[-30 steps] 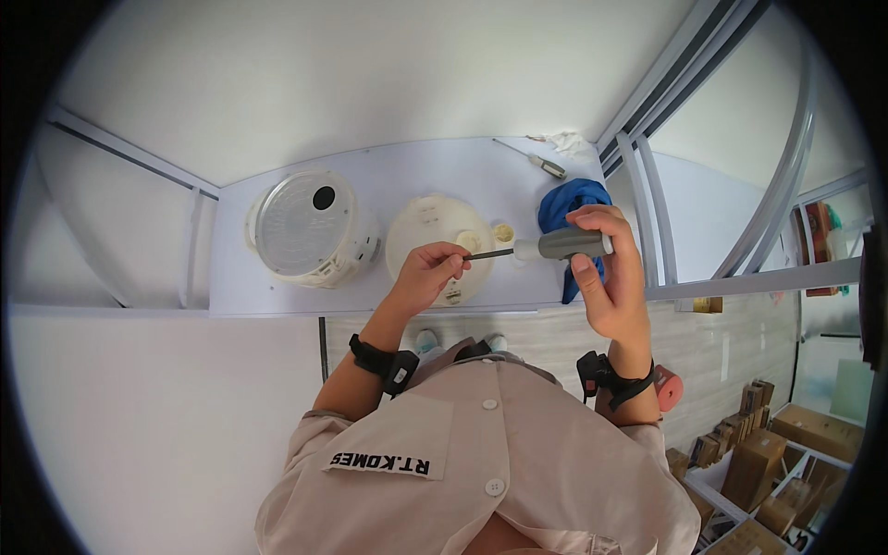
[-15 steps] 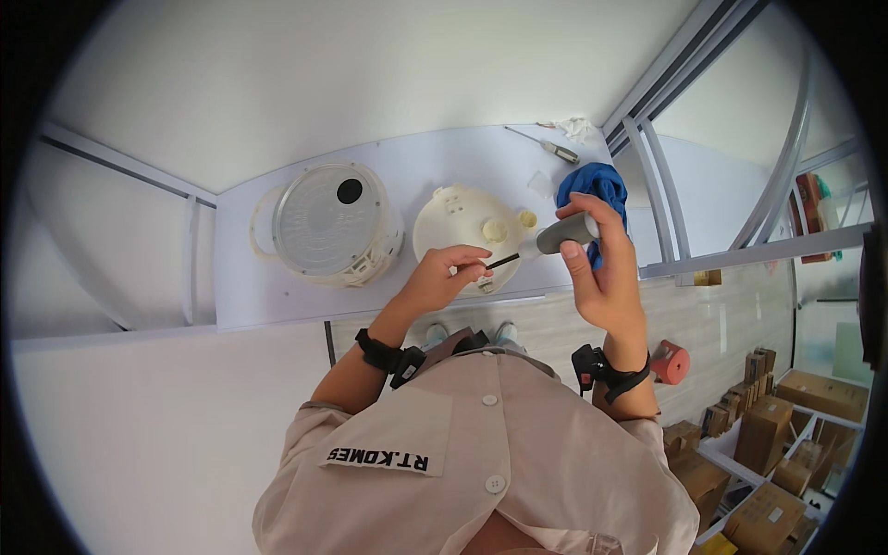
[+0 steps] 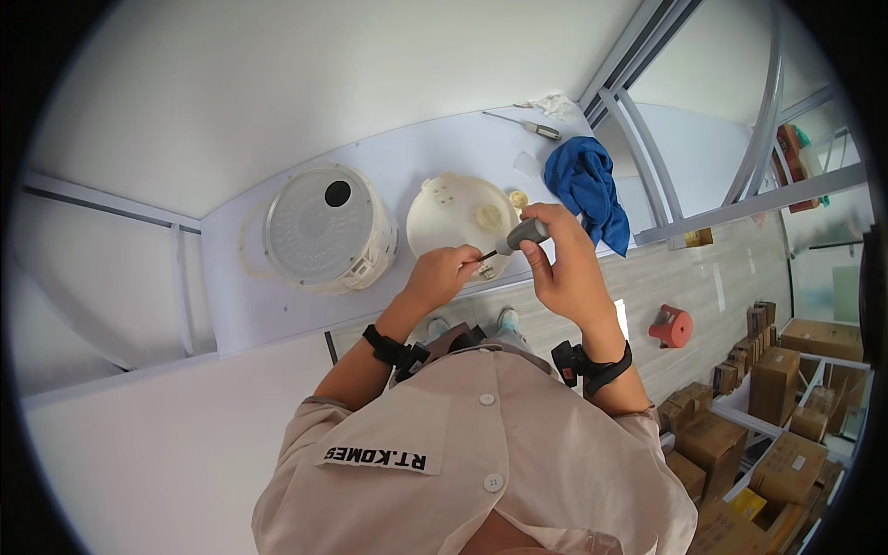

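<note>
My right hand (image 3: pixel 566 268) is closed round the grey handle of a screwdriver (image 3: pixel 525 236), which points left. The fingers of my left hand (image 3: pixel 442 276) pinch the dark shaft near its tip; the tip itself is hidden by the fingers. Both hands are over the near edge of a round cream-white cover (image 3: pixel 430 236) lying on the table. Inside the cover sits a small round yellowish piece (image 3: pixel 488 217); a second small round piece (image 3: pixel 519 199) lies beside its right rim. To the left stands a white, drum-shaped appliance (image 3: pixel 314 236) with a grey top and a black round spot.
A crumpled blue cloth (image 3: pixel 585 185) lies right of the cover. Behind it are another screwdriver (image 3: pixel 541 129), a clear plastic scrap (image 3: pixel 527 165) and crumpled white paper (image 3: pixel 555 106). A metal frame (image 3: pixel 647 166) borders the table's right. A red stool (image 3: pixel 673 326) and cardboard boxes (image 3: pixel 777 384) stand on the floor.
My right hand has moved left with the screwdriver handle, closer to my left hand. Less of the dark shaft shows between them. The whole view has turned slightly.
</note>
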Action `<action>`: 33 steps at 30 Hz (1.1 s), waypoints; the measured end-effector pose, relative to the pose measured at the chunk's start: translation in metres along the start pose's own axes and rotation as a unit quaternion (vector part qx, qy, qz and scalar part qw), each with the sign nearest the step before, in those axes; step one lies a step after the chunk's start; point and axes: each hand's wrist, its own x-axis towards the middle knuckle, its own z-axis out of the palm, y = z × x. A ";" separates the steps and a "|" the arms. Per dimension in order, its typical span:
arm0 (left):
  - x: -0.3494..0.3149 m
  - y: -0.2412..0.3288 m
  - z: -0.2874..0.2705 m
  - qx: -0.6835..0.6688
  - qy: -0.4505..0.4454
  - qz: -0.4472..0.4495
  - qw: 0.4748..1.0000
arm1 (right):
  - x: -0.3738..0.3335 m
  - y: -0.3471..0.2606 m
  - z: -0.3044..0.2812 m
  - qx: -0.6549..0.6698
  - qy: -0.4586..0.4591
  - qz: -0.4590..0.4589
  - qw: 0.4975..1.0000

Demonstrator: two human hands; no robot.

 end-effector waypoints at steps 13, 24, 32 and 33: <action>-0.003 -0.002 0.010 0.112 0.040 0.025 0.993 | -0.008 -0.003 0.015 -0.017 -0.045 -0.028 0.998; -0.011 0.003 0.007 0.125 0.018 0.041 0.991 | -0.008 0.016 0.014 -0.021 -0.044 -0.050 0.998; -0.012 0.007 0.007 0.158 -0.015 0.024 0.987 | -0.007 0.016 0.013 -0.013 -0.052 -0.069 0.996; -0.012 0.005 0.008 0.159 -0.016 0.023 0.987 | -0.007 0.016 0.013 -0.013 -0.052 -0.069 0.996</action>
